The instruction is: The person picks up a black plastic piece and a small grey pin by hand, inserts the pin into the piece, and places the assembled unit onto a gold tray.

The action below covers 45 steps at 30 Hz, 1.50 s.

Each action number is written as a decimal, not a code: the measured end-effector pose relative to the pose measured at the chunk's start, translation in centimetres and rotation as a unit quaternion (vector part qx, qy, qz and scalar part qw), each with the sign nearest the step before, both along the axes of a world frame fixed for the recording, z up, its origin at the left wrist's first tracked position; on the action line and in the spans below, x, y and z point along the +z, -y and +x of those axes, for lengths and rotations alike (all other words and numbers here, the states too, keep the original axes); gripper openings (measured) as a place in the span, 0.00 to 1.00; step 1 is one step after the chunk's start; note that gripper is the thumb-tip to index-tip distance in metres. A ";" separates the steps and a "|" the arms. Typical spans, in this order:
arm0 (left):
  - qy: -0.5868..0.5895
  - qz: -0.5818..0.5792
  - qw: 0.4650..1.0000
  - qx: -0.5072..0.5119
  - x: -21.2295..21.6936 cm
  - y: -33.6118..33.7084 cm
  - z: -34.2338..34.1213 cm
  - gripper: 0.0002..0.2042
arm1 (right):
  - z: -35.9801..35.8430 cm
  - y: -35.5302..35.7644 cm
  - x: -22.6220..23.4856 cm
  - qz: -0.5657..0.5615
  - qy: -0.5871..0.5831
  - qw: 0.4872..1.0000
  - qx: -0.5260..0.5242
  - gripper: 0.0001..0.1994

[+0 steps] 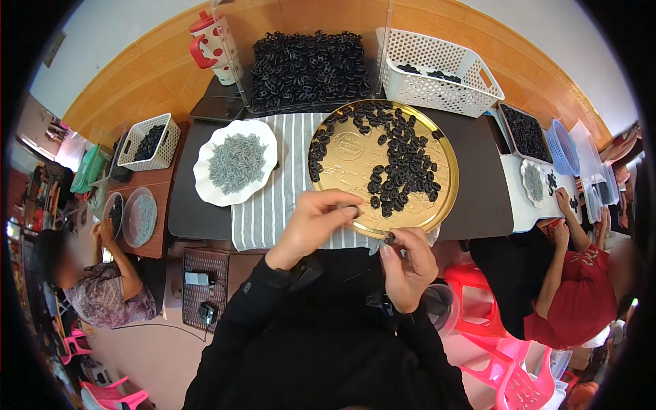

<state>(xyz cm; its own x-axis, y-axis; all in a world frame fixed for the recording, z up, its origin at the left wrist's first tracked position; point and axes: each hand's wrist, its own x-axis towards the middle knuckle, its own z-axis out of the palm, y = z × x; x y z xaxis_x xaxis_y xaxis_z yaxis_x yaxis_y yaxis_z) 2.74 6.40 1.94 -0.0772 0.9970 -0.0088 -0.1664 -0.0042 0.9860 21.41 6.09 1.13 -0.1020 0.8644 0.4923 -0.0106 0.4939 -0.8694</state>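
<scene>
My left hand is over the near left edge of a round gold tray, thumb and forefinger pinched together. A small dark bit shows at those fingertips, too small to make out. Close by, just off the tray's near rim, my right hand pinches a small black plastic piece. Many loose black plastic pieces, oval with holes, are strewn over the tray's middle and along its far and left rim. Left of the tray, a white scalloped dish holds a heap of small grey screws.
A clear bin of black pieces stands behind the tray, with a white perforated basket to its right. Under dish and tray lies a striped cloth. A red-lidded cup is far left. Co-workers sit at both sides.
</scene>
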 end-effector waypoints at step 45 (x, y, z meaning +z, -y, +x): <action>0.315 0.017 0.936 0.155 -3.2 5.2 -1.5 0.06 | -6.9 1.7 -1.1 0.220 0.238 0.945 -0.037 0.17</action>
